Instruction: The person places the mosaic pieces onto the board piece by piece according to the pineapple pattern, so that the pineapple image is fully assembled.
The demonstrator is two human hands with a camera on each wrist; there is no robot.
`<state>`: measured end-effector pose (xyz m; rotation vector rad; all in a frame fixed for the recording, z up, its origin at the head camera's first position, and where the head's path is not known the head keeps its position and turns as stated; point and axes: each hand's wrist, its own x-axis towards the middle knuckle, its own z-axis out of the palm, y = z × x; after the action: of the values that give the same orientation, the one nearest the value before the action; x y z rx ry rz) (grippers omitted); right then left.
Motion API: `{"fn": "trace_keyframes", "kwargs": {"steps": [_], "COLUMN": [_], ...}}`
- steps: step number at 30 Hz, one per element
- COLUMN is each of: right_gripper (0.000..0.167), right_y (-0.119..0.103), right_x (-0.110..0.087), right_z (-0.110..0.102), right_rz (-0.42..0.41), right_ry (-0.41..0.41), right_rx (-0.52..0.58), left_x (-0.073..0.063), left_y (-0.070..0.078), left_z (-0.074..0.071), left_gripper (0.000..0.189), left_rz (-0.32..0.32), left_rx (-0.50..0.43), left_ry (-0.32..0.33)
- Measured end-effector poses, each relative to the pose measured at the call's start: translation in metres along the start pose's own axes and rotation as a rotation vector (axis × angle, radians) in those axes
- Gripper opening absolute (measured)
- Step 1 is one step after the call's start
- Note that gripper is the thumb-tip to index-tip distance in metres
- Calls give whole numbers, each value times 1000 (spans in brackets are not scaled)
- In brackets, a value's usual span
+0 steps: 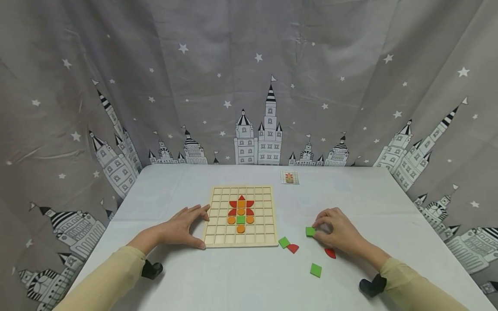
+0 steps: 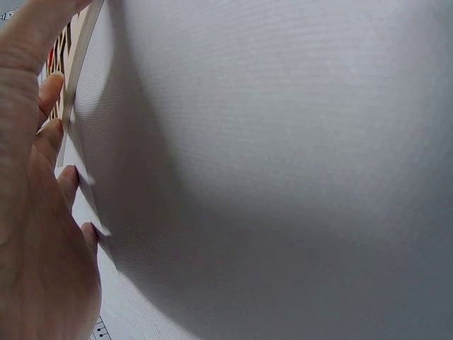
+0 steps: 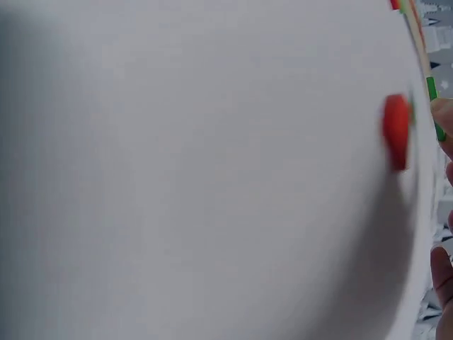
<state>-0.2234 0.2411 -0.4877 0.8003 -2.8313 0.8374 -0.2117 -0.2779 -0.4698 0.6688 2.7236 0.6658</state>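
My right hand (image 1: 339,231) pinches a green square tile (image 1: 310,231) between thumb and forefinger; the right wrist view shows the tile edge-on at its far right. My left hand (image 1: 180,229) rests at the left side of a wooden grid board (image 1: 258,240), thumb by the lower left corner and fingers spread along the edge. On the board, a figure stands in the middle columns: a red triangle (image 1: 241,198) on top, an orange square (image 1: 241,203), red petal-like pieces (image 1: 250,212), several orange discs (image 1: 241,229) and a green square (image 1: 241,220).
Between board and right hand lie a green square (image 1: 284,242) and a red quarter piece (image 1: 293,248). Another red piece (image 1: 330,253) sits beneath the right hand, and a green square (image 1: 316,270) is closer to me. A small pattern card (image 1: 289,177) lies behind the board.
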Motion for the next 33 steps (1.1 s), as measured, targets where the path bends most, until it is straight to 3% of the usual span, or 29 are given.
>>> {"fn": "trace_keyframes", "kwargs": {"steps": [10, 19, 26, 33], "right_gripper": [18, 13, 11, 13], "right_y": [-52, -93, -106, -108], "right_x": [48, 78, 88, 90], "right_z": [9, 46, 70, 79], "right_rz": [-36, -231, -232, -256], "right_ry": [-15, -19, -53, -45], "right_rx": [52, 51, 8, -9], "left_x": [-3, -2, -1, -2], "left_y": [-1, 0, -2, -1], "left_z": [0, 0, 1, -1], "left_gripper": [75, 75, 74, 73], "left_rz": [-21, -26, -7, 4], "left_rx": [-2, 1, 12, 3], "left_ry": [-8, -11, -6, -4]}}
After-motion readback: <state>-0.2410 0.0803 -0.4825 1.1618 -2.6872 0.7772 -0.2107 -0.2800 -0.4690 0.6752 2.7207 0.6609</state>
